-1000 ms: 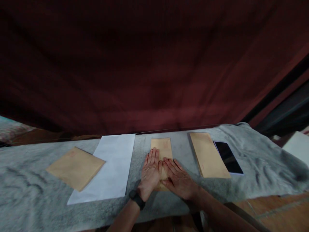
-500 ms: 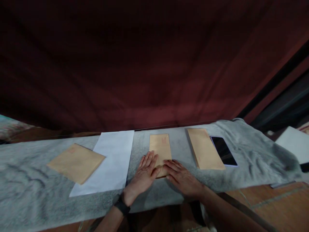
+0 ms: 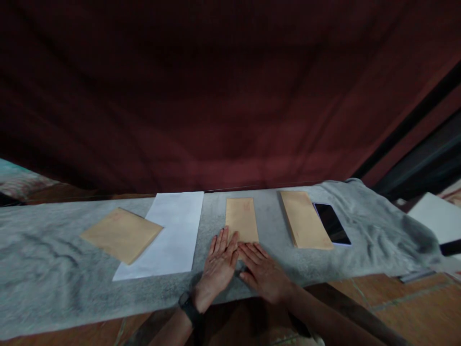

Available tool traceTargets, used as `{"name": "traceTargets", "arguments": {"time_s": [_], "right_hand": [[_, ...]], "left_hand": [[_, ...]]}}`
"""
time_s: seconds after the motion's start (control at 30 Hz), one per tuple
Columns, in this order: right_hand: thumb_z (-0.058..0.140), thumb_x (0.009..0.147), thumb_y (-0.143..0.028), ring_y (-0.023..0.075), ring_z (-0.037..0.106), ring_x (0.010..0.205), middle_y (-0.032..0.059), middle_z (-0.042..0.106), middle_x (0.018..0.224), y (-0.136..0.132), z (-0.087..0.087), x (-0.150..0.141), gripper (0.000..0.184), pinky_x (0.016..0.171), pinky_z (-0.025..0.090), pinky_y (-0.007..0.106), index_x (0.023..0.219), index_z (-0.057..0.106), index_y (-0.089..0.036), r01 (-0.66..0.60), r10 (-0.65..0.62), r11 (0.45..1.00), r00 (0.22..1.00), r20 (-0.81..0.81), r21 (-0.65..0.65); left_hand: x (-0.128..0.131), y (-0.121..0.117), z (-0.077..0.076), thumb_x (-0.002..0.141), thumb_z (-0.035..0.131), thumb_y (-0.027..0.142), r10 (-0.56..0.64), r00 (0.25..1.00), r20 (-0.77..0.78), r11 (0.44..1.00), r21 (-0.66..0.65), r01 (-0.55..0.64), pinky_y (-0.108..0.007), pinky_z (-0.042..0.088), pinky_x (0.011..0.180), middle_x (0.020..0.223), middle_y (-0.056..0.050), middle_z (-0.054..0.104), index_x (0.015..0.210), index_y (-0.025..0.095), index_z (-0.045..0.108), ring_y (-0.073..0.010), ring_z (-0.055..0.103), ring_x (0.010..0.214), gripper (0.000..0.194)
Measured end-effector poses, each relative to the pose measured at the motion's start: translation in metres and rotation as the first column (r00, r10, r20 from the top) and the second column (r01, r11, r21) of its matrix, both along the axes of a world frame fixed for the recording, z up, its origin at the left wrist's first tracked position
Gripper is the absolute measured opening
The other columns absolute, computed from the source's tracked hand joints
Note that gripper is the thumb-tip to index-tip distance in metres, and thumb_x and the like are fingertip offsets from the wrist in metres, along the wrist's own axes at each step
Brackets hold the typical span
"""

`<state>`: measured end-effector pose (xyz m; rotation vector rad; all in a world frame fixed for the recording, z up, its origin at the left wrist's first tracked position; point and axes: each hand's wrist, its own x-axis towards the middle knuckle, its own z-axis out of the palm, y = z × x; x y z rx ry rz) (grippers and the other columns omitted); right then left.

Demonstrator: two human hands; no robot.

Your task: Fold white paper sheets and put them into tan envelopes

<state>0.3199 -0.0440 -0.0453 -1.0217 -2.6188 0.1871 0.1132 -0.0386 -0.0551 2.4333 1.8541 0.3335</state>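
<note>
A brown paper envelope [image 3: 240,214] with faint red print at its top right lies upright in front of me on a grey cloth. My left hand [image 3: 220,262] rests on its lower left part, palm down with fingers stretched out. Flat on the lower right part is my right hand [image 3: 264,271], its fingers extended and its fingertips close to the left hand's. Both hands cover the envelope's near edge. A dark watch [image 3: 189,307] is strapped round my left wrist.
To the left, more brown envelopes [image 3: 122,235] overlap white paper [image 3: 169,240]. A stack of brown envelopes [image 3: 306,218] lies to the right, beside a phone [image 3: 333,223]. Grey cloth [image 3: 36,269] covers the narrow surface; a dark red curtain [image 3: 230,120] hangs behind it.
My right hand has slid left and nearer to me along the envelope's lower end, closer to the left hand. The left hand stays on the envelope. The view has shifted slightly.
</note>
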Motion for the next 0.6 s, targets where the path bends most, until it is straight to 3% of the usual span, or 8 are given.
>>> {"name": "traceTargets", "arguments": {"time_s": [0.2, 0.37, 0.47, 0.53, 0.6], "right_hand": [[0.045, 0.105, -0.040, 0.0228, 0.031, 0.151, 0.0105, 0.032, 0.164, -0.009, -0.011, -0.003, 0.062, 0.125, 0.028, 0.045, 0.160, 0.029, -0.015, 0.101, -0.101, 0.994, 0.995, 0.011, 0.033], [0.048, 0.103, -0.041, 0.0255, 0.036, 0.149, 0.0120, 0.035, 0.163, -0.009, -0.013, -0.012, 0.062, 0.124, 0.030, 0.045, 0.158, 0.034, -0.013, 0.176, -0.176, 0.984, 0.984, 0.012, 0.025], [0.051, 0.102, -0.042, 0.0277, 0.042, 0.145, 0.0139, 0.040, 0.160, -0.008, -0.010, -0.020, 0.062, 0.122, 0.033, 0.045, 0.154, 0.042, -0.011, 0.211, -0.212, 0.977, 0.977, 0.025, 0.030], [0.053, 0.100, -0.043, 0.0298, 0.046, 0.142, 0.0159, 0.044, 0.158, -0.007, -0.007, -0.026, 0.062, 0.119, 0.037, 0.045, 0.151, 0.046, -0.008, 0.233, -0.234, 0.972, 0.972, 0.032, 0.037], [0.055, 0.098, -0.041, 0.0323, 0.049, 0.138, 0.0179, 0.045, 0.156, -0.004, -0.002, -0.029, 0.062, 0.114, 0.042, 0.046, 0.150, 0.047, -0.007, 0.269, -0.270, 0.963, 0.962, 0.035, 0.035]], "left_hand": [[0.008, -0.007, 0.006, 0.100, 0.044, 0.029, 0.143, 0.986, 0.088, 0.989, 0.025, -0.145, -0.051, 0.038, 0.115, 0.156, -0.018, 0.047, 0.153, 0.014, 0.040, -0.0324, 0.043, 0.144, 0.056], [0.010, -0.002, 0.018, 0.087, 0.056, 0.016, 0.202, 0.918, 0.342, 0.979, -0.042, -0.199, -0.048, 0.046, 0.106, 0.134, -0.014, 0.062, 0.153, 0.016, 0.039, -0.0306, 0.056, 0.124, 0.068], [0.013, 0.005, 0.020, 0.078, 0.061, 0.011, 0.286, 0.769, 0.572, 0.957, -0.133, -0.257, -0.044, 0.050, 0.102, 0.125, -0.011, 0.064, 0.155, 0.020, 0.037, -0.0282, 0.061, 0.116, 0.081], [0.017, 0.009, 0.021, 0.077, 0.063, 0.013, 0.319, 0.594, 0.738, 0.947, -0.218, -0.237, -0.042, 0.052, 0.099, 0.123, -0.010, 0.065, 0.155, 0.022, 0.035, -0.0273, 0.064, 0.113, 0.083], [0.023, 0.013, 0.026, 0.078, 0.066, 0.020, 0.332, 0.374, 0.866, 0.943, -0.299, -0.145, -0.041, 0.054, 0.094, 0.115, -0.008, 0.069, 0.157, 0.022, 0.029, -0.0260, 0.068, 0.105, 0.087]]}}
